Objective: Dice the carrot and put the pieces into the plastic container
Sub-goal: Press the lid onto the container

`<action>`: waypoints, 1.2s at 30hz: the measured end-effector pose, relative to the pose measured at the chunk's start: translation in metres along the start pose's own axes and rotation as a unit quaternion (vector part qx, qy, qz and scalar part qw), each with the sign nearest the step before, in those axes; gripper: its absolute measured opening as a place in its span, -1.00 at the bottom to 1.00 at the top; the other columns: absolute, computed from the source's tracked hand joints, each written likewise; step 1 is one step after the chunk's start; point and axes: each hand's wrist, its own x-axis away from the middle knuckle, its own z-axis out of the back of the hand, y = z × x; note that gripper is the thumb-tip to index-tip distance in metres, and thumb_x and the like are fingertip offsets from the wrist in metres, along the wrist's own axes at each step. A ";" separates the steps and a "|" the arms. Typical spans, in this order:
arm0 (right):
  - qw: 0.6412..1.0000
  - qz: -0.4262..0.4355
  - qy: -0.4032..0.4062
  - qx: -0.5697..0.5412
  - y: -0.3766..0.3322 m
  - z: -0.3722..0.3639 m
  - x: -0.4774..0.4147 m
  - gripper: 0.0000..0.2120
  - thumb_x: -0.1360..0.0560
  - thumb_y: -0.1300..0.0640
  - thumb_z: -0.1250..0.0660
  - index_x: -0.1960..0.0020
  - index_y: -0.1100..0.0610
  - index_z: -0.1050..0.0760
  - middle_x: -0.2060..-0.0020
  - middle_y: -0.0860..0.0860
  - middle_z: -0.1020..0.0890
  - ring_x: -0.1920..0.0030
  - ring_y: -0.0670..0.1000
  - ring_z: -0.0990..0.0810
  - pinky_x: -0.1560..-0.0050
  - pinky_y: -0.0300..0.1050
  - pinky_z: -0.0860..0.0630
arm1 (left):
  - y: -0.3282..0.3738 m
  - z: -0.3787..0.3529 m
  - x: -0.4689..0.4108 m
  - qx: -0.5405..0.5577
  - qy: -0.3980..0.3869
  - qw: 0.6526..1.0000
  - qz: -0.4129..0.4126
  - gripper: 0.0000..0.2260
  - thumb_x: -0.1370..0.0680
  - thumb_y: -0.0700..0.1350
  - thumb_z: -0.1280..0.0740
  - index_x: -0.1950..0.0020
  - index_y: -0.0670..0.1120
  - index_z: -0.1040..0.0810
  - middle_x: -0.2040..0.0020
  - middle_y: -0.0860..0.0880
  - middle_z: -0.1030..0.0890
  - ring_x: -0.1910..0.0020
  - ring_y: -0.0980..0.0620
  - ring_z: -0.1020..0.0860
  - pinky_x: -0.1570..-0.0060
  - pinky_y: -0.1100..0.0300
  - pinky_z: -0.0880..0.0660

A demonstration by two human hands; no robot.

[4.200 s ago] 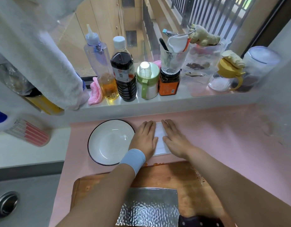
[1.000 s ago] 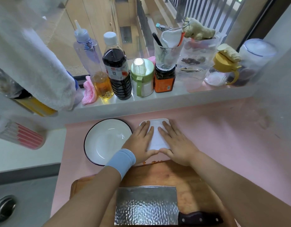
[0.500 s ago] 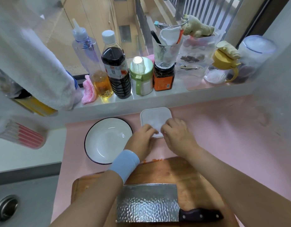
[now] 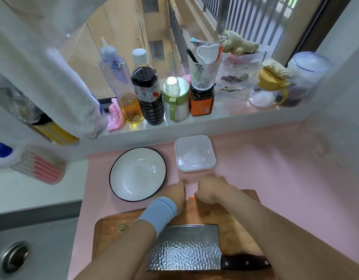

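Note:
The white plastic container [image 4: 194, 153] stands on the pink counter with its lid on, and neither hand touches it. Both hands are blurred at the far edge of the wooden cutting board [image 4: 238, 223]. My left hand [image 4: 177, 194], with a blue wristband, lies relaxed and holds nothing. My right hand [image 4: 212, 190] has its fingers bent beside a small orange carrot bit [image 4: 191, 198]; whether it pinches the bit is unclear. A few carrot scraps [image 4: 122, 227] lie at the board's left end.
A cleaver [image 4: 184, 247] lies flat on the board under my forearms, handle to the right. A white bowl [image 4: 137, 174] with a dark rim stands left of the container. Bottles and jars [image 4: 146, 87] line the window ledge. A sink [image 4: 13, 257] is at the lower left.
Both hands have let go of the container's lid and pulled back toward me, to the far edge of the cutting board. The container stays where it was pushed, nearer the ledge.

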 end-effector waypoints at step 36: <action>0.956 0.085 0.176 -0.220 0.006 -0.020 -0.013 -0.88 -0.38 0.20 -0.52 0.09 0.12 -0.67 0.23 -0.02 -0.53 0.15 -0.01 -0.52 0.24 -0.23 -0.31 | -0.002 -0.002 -0.018 0.121 0.139 0.982 -0.043 -0.91 -0.40 -0.23 -0.36 0.17 -0.05 -0.55 0.20 0.07 -0.40 0.19 -0.02 -0.49 0.17 0.20 -0.43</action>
